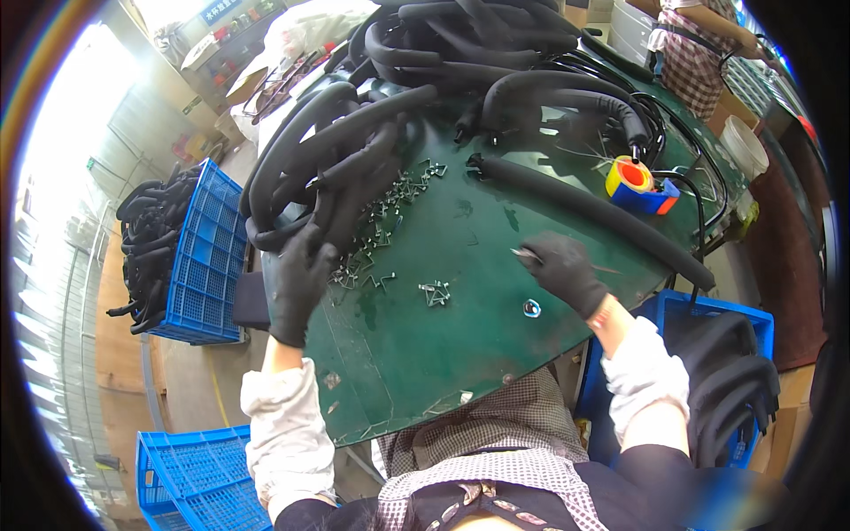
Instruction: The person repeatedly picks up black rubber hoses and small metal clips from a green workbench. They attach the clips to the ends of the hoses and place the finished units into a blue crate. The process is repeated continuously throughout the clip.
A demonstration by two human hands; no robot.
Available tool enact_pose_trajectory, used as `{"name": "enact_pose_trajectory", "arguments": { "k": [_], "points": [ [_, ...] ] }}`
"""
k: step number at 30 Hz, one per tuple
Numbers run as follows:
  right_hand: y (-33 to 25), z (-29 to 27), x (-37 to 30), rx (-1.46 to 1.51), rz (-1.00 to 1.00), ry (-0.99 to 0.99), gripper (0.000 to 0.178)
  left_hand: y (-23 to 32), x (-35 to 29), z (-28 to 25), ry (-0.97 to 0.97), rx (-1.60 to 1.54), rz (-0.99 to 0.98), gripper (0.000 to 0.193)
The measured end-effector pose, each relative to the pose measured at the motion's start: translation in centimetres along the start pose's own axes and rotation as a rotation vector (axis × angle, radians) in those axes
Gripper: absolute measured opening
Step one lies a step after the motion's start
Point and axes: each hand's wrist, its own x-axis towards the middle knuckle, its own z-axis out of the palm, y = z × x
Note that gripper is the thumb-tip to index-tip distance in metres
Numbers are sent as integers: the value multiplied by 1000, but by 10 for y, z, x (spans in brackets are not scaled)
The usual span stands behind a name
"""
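My left hand (299, 288), in a dark glove, is at the near end of a heap of black foam tubes (332, 168) on the left of the table. Its fingers close round one tube at the heap's lower edge, partly hidden by the glove. My right hand (562, 270), gloved too, is closed above the table's right half. A thin tool (525, 255) runs through that fist, with a light tip at the finger side and a slim tail behind; its kind is hidden. Small metal clips (385, 221) lie scattered between the hands, with a little cluster (435, 293) nearer me.
One long foam tube (593, 217) crosses the green table (443, 354). Behind it are a tape dispenser (642, 186) and more piled tubes (460, 44). Blue crates (208, 257) flank the table, several tubes in them. At the far right, another person (695, 53) stands.
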Motion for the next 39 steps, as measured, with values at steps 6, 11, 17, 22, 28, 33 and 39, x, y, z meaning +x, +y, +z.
{"name": "enact_pose_trajectory", "arguments": {
  "k": [6, 11, 17, 22, 28, 33, 39],
  "points": [
    [29, 97, 114, -309, 274, -52, 17, -80, 108, -14, 285, 518, 48, 53],
    [47, 122, 120, -232, 248, -76, 18, -111, 156, 0, 270, 804, 22, 51],
    [47, 123, 115, -214, 233, 15, 18, -124, 186, -13, -22, 57, -216, 35],
    [51, 127, 123, -183, 191, 66, 21, -86, 169, -46, 219, 47, -127, 34],
    [46, 135, 147, -221, 371, 107, 23, -6, 76, -151, 413, -314, -71, 22],
    [41, 126, 136, -284, 409, -36, 27, 9, -37, -188, 595, -1018, -467, 31],
    [18, 98, 94, -162, 162, -125, 26, 10, -192, -178, 674, -1391, -705, 31]
  ]
}}
